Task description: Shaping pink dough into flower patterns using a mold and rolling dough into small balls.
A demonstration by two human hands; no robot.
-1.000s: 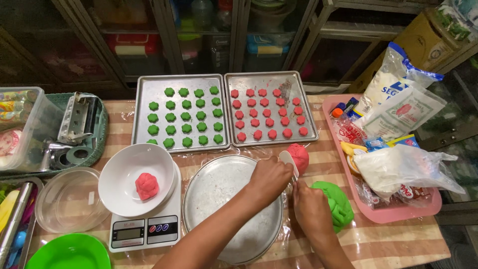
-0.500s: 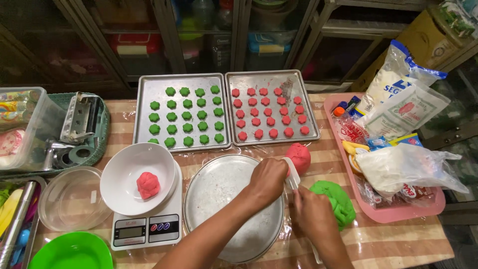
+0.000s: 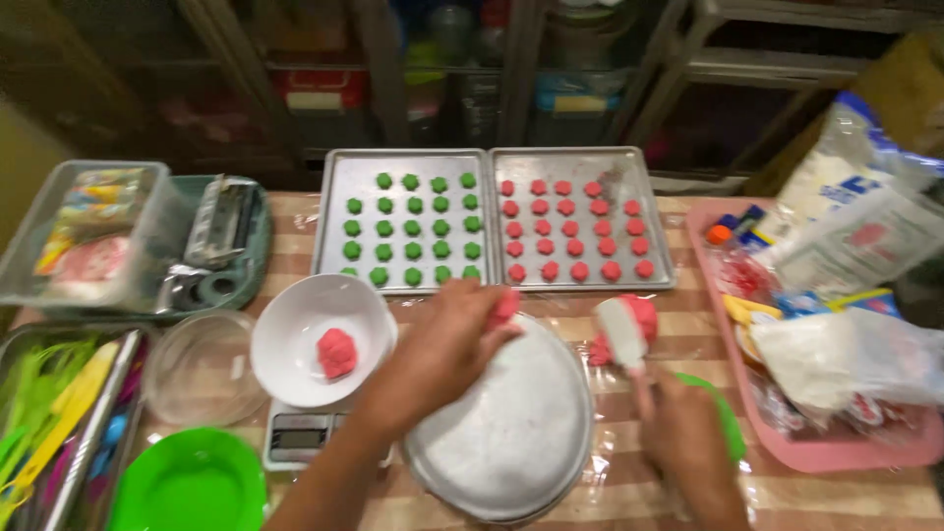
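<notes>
Striped and wrapped in clear film, the surface (image 3: 688, 344) is carrying everything, with dark shelving at twelve o'clock. Two baking trays are sitting side by side at twelve: the left tray (image 3: 334, 211) is holding green dough pieces, the right tray (image 3: 654, 221) red ones. A round floured pan (image 3: 521, 423) is lying at six o'clock. At nine, a white bowl (image 3: 295, 339) holding a red lump is resting on a scale (image 3: 300, 438). The left hand (image 3: 447, 344) is pinching a red dough piece (image 3: 506, 307) over the pan's top edge, fingers closed on it. The right hand (image 3: 678, 433) is gripping a white scraper (image 3: 621, 332) beside a red dough mound (image 3: 644, 313) at three
</notes>
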